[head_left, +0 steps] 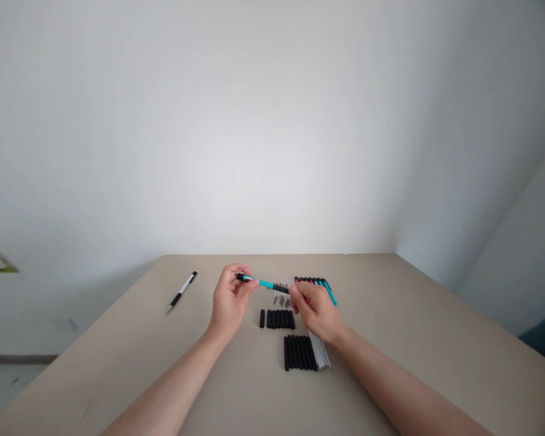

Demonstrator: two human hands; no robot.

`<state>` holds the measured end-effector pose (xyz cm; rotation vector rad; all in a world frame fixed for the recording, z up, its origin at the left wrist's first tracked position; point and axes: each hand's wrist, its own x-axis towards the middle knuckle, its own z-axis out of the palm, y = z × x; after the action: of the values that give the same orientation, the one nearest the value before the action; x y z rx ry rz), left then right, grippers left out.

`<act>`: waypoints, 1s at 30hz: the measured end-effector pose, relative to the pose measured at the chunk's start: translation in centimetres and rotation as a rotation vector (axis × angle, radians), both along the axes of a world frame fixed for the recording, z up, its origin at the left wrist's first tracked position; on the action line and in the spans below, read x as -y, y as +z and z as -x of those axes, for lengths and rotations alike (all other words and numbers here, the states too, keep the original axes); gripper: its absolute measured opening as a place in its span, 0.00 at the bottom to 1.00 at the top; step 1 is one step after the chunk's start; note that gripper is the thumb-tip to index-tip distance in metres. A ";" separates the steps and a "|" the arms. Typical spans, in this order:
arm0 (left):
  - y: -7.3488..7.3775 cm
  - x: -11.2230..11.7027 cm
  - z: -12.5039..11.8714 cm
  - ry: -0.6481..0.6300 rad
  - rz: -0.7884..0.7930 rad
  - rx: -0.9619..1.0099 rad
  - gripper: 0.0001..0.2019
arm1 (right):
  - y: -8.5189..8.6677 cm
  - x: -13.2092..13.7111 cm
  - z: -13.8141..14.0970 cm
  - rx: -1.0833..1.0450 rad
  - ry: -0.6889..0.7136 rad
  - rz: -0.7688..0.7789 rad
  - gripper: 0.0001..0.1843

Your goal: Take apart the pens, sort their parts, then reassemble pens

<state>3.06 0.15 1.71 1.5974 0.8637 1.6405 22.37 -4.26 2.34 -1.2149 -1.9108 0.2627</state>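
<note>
Head view: from where I stand, both hands work on one blue pen (267,284), raised over the counter (236,393). Left hand (227,300) has a pinching grip near its black-tipped end; right hand (317,307) has its grip closed round the other, dark-sleeved end. On the near side of that pen lie short black tubes (280,319), then longer black tubes (300,352) against thin white rods (320,353). Well left of it rests a white-and-black pen (181,292). Beyond it, the counter's far edge meets the wall (272,151); counter spreads wide to its right.
</note>
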 end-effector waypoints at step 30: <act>1.1 1.5 -0.7 -0.236 0.155 0.052 0.25 | 0.7 2.1 2.5 0.194 0.178 0.112 0.05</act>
<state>3.78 -1.36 2.78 1.4814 0.7273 1.4089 19.86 -6.35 3.03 -1.1798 -2.2027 0.3619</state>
